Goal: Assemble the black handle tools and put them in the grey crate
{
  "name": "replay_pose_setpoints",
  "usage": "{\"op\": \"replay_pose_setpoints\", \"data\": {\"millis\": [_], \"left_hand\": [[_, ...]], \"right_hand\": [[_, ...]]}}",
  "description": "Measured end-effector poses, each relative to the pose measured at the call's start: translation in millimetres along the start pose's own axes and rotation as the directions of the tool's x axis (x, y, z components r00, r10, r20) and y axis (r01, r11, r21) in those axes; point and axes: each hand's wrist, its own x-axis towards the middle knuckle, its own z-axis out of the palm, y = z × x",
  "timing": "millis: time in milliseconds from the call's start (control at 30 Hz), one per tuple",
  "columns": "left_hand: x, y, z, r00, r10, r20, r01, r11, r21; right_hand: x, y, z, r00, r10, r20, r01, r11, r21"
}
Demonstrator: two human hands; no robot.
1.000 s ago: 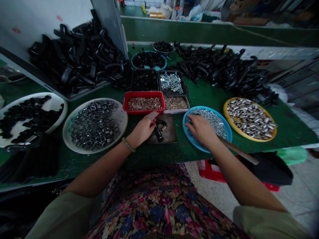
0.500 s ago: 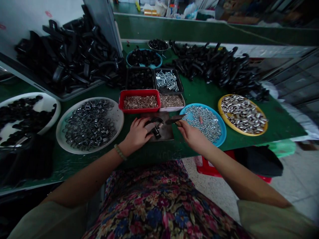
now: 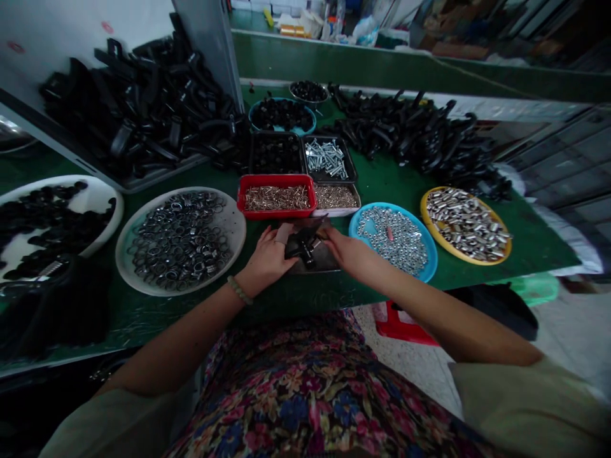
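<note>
The left hand [image 3: 267, 259] was curled about a black part [image 3: 305, 247], thumb and fingers pinching its near left side; the part lay over a flat metal plate [image 3: 327, 262] on the green table [image 3: 377, 172]; whether it bore on the plate could not be told. The right hand [image 3: 347, 249] was closed on a dark tool [image 3: 312, 224], blurred in outline, held just above and beside the part; its fingertips were partly hidden; contact between tool and part could not be confirmed. A beaded bracelet [image 3: 239, 291] was on the left wrist. A red tray [image 3: 277, 215] of thin coppery pieces stood just beyond the plate; a pale round tray [image 3: 233, 222] of metal rings [image 3: 181, 248] stood to the left; a blue tray [image 3: 432, 251] of small bright pieces, one pink object [image 3: 389, 233] among them, stood near the right hand; a yellow tray [image 3: 424, 213] of silvery pieces stood farther right.
</note>
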Motion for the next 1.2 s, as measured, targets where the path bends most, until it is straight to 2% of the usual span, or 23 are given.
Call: {"op": "replay_pose_setpoints", "data": {"millis": [100, 200, 267, 367, 433, 500, 567, 667, 767, 833, 933, 1000, 1067, 1133, 1200], "left_hand": [[-8, 5, 1, 0.996, 0.086, 0.037, -0.09, 0.99, 0.108], [-15, 11, 2, 0.987, 0.115, 0.108, -0.132, 0.978, 0.161], [-14, 16, 1, 0.984, 0.11, 0.14, -0.126, 0.985, 0.114], [1, 24, -5, 0.99, 0.079, 0.114, -0.064, 0.989, -0.131], [15, 27, -8, 0.987, 0.074, 0.142, -0.014, 0.924, -0.381], [26, 27, -8, 0.979, 0.04, 0.198, 0.065, 0.864, -0.499], [29, 22, -7, 0.975, -0.023, 0.222, 0.112, 0.913, -0.393], [21, 14, -10, 0.975, -0.035, 0.219, 0.048, 0.997, -0.054], [26, 14, -23, 0.969, 0.025, 0.246, -0.052, 0.993, 0.104], [51, 19, -29, 0.985, 0.038, 0.167, -0.067, 0.983, 0.172], [117, 31, -23, 0.998, 0.069, 0.008, -0.069, 0.958, 0.28], [162, 38, -9, 0.993, 0.104, 0.061, -0.118, 0.942, 0.313], [193, 44, 6, 0.987, 0.096, 0.13, -0.134, 0.937, 0.324], [206, 46, 18, 0.986, 0.076, 0.152, -0.122, 0.938, 0.323], [208, 46, 23, 0.987, 0.075, 0.141, -0.116, 0.941, 0.317]], "right_hand": [[-15, 28, 4, 0.984, 0.08, -0.157, -0.087, 0.996, -0.033], [-43, 66, 12, 0.939, 0.22, -0.265, -0.276, 0.941, -0.196], [-61, 87, 18, 0.914, 0.286, -0.286, -0.374, 0.868, -0.328], [-65, 104, 17, 0.916, 0.233, -0.328, -0.366, 0.822, -0.437], [-44, 107, 6, 0.928, 0.128, -0.35, -0.279, 0.861, -0.425], [-6, 105, -7, 0.947, 0.028, -0.321, -0.157, 0.911, -0.382], [40, 102, -18, 0.977, -0.012, -0.214, -0.071, 0.925, -0.373], [100, 101, -23, 0.995, 0.036, -0.089, -0.071, 0.901, -0.427], [127, 105, -20, 0.997, 0.041, -0.064, -0.064, 0.903, -0.424], [131, 107, -17, 0.997, 0.035, -0.071, -0.061, 0.909, -0.413], [130, 111, -15, 0.994, 0.052, -0.096, -0.087, 0.914, -0.396], [130, 114, -14, 0.991, 0.074, -0.108, -0.11, 0.916, -0.385], [131, 117, -14, 0.99, 0.085, -0.109, -0.121, 0.919, -0.375], [132, 120, -13, 0.991, 0.083, -0.105, -0.116, 0.927, -0.358], [131, 123, -13, 0.991, 0.078, -0.104, -0.108, 0.939, -0.327]]}}
